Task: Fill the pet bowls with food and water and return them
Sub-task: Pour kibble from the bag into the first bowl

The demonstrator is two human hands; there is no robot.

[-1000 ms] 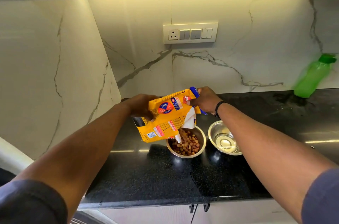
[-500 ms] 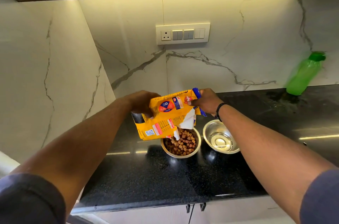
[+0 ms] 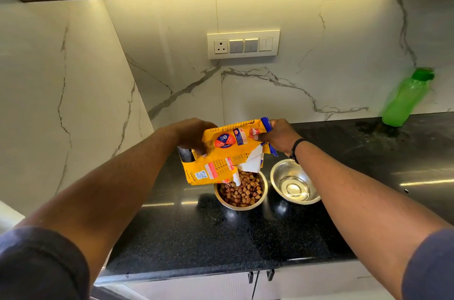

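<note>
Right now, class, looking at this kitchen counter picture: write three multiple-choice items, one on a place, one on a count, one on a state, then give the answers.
1. Where is the green bottle?
A. far right, against the wall
B. between the bowls
C. in a hand

2. How many metal bowls stand on the counter?
A. one
B. two
C. three

3. What does the left bowl hold?
A. nothing
B. water
C. brown kibble

Answers: A, it leans by the marble wall; B, kibble bowl and right bowl; C, pieces under the yellow bag.
</note>
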